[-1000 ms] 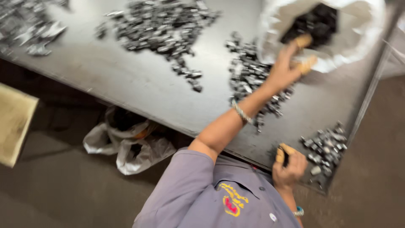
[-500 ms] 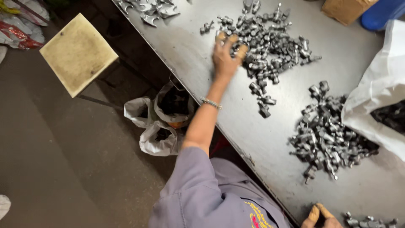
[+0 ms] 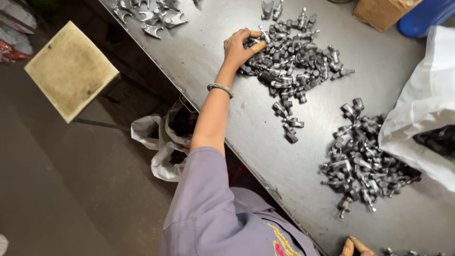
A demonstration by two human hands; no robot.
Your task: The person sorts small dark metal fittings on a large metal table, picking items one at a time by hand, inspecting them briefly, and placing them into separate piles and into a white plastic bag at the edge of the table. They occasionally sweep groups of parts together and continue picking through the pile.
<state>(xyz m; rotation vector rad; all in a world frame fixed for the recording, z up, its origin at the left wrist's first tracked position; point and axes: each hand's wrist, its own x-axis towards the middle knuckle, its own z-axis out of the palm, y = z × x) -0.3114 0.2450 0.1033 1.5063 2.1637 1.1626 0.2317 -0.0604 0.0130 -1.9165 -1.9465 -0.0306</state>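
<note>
My left hand [image 3: 239, 45], with a metal bracelet [image 3: 219, 87] at the wrist, reaches across the dark metal table [image 3: 256, 142]. Its fingers are curled over small grey metal parts at the left edge of a loose pile [image 3: 296, 52]. A second pile of the same parts [image 3: 360, 166] lies nearer me, against an open white sack [image 3: 422, 109] with dark pieces inside. Only the fingertips of my right hand [image 3: 354, 247] show at the bottom edge, near a few more parts [image 3: 412, 252]; what they hold is hidden.
More metal pieces [image 3: 151, 16] lie at the table's far left end. A cardboard box [image 3: 381, 12] and a blue container [image 3: 426, 16] stand at the back. White plastic bags [image 3: 159, 137] sit on the floor under the table edge, beside a worn square stool [image 3: 71, 68].
A second ago my left hand was at the white sack's mouth. It swung over to the far pile and now curls over parts at its left edge.
</note>
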